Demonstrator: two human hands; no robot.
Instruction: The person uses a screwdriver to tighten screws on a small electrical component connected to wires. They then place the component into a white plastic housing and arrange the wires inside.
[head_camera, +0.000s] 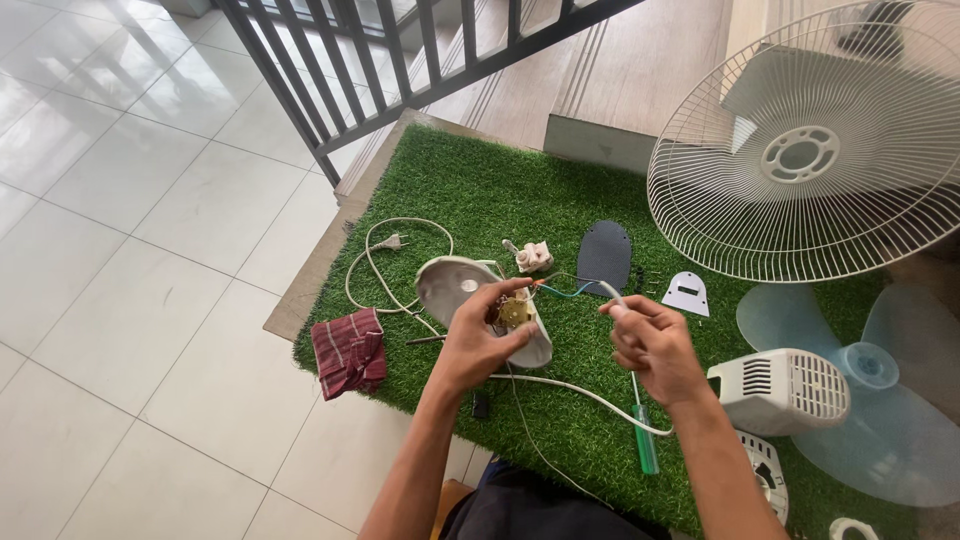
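Two hands at work over a patch of green artificial turf (480, 190) laid on the pale tiled floor (130, 250), with loose fan parts spread across it. Far left on the turf: a crumpled dark red striped cloth (348, 350), then a coiled white power cord with plug (385, 262). Left hand (483, 340) curled around a white oval plastic fan housing (450, 285), thumb and fingers closed on a small brass-coloured switch part (515, 312) seated in it. Thin green and red wires (560, 288) running from that part to the right. Right hand (650, 345) pinching a white-sheathed wire end (612, 293) between thumb and forefinger, other fingers folded. Housing held up off the turf, between the two hands and slightly left of centre.

Risks, as a judgement: too hard a tug on the pinched wire, likely to tear a joint at the brass part or snap a thin lead. Loose grip on the rounded housing, liable to slip and drop onto the small white fitting (533, 257) just behind. Tiny screws near the dark grey oval plate (604, 255), easily lost in the turf pile. Green-handled screwdriver (646, 445) lying under the right forearm, easy to knock aside. Further right, white vented motor cover (785, 388), translucent blue fan blade (880, 400) and white wire fan guard (800, 150), well apart from the work.
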